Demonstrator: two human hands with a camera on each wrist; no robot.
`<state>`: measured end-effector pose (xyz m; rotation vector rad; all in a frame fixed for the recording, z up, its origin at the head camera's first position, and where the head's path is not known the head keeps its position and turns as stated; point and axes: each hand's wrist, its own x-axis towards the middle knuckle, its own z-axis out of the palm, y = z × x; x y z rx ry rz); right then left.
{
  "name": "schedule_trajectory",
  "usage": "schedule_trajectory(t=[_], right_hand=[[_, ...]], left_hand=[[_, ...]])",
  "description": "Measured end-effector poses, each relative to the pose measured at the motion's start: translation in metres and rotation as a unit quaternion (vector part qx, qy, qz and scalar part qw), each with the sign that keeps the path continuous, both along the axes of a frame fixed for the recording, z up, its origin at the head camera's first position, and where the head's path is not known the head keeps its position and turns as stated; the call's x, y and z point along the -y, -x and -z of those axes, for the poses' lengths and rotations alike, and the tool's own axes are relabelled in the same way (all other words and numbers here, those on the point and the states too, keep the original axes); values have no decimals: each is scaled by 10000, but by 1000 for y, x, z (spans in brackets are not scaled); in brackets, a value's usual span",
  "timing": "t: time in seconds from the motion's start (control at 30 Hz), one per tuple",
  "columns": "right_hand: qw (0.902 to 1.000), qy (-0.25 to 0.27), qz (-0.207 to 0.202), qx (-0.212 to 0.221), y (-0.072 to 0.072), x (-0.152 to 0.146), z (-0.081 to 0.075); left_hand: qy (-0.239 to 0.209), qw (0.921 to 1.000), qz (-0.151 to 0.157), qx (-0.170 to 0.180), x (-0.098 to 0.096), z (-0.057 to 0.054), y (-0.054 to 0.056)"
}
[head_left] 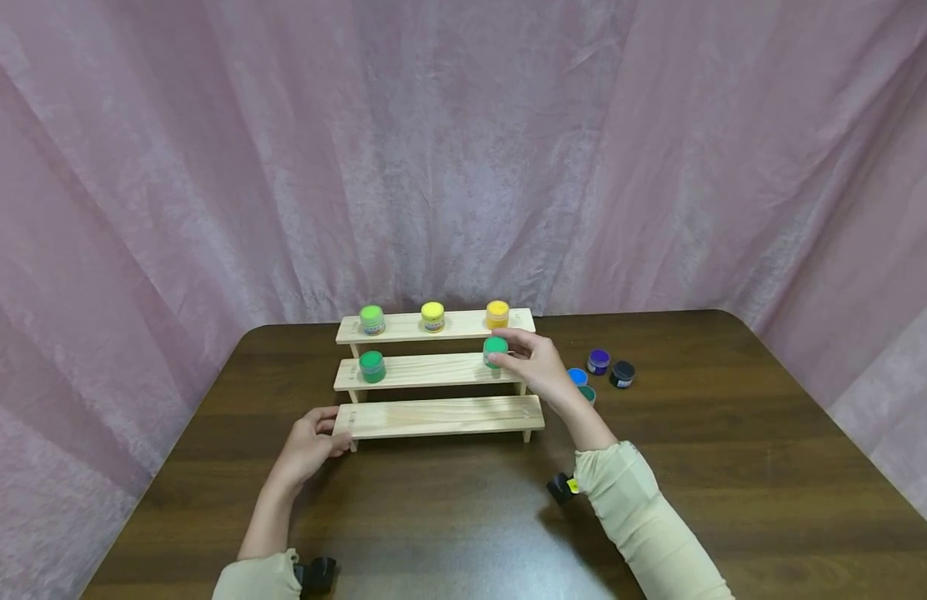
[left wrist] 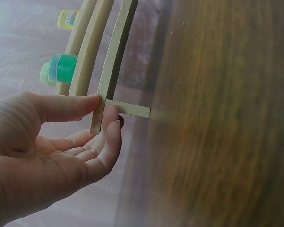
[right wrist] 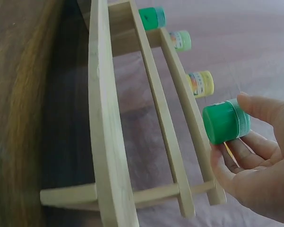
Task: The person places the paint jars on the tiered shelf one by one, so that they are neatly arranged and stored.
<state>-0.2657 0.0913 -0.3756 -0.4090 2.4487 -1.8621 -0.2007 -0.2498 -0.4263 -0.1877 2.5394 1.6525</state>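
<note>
A three-step wooden stand [head_left: 444,417] sits on the table. My left hand [head_left: 308,448] grips the left end of its lowest step, thumb [left wrist: 71,106] on top and fingers curled beneath. In my right hand [head_left: 542,368] a green paint jar [right wrist: 222,123] is pinched by its lid between thumb and fingers, at the right end of the middle step. Another green paint jar [head_left: 372,367] stands at that step's left end. Along the top step stand a light green jar [head_left: 372,320], a yellow jar [head_left: 433,317] and an orange-yellow jar [head_left: 497,314].
Right of the stand, on the brown table [head_left: 734,467], are a purple jar [head_left: 598,361], a black jar [head_left: 623,374], a blue jar [head_left: 577,377] and a dark green jar [head_left: 587,393]. The right forearm partly covers the last two. A pink curtain [head_left: 463,167] hangs behind the table.
</note>
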Motion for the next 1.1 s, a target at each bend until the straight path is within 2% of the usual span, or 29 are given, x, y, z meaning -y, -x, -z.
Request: schedule_trajectory(t=[0.4, 0.53, 0.73, 1.1], right_hand=[[9995, -28, -265, -196, 6, 21, -12], [9990, -93, -389, -181, 9, 29, -12], [9991, -156, -364, -168, 12, 41, -10], [9989, 7, -411, -235, 15, 61, -6]], left_hand=[[36, 10000, 47, 41, 2, -2, 2], [74, 9999, 11, 124, 3, -1, 1], [59, 9999, -4, 153, 1, -1, 1], [47, 9999, 8, 145, 2, -1, 0]])
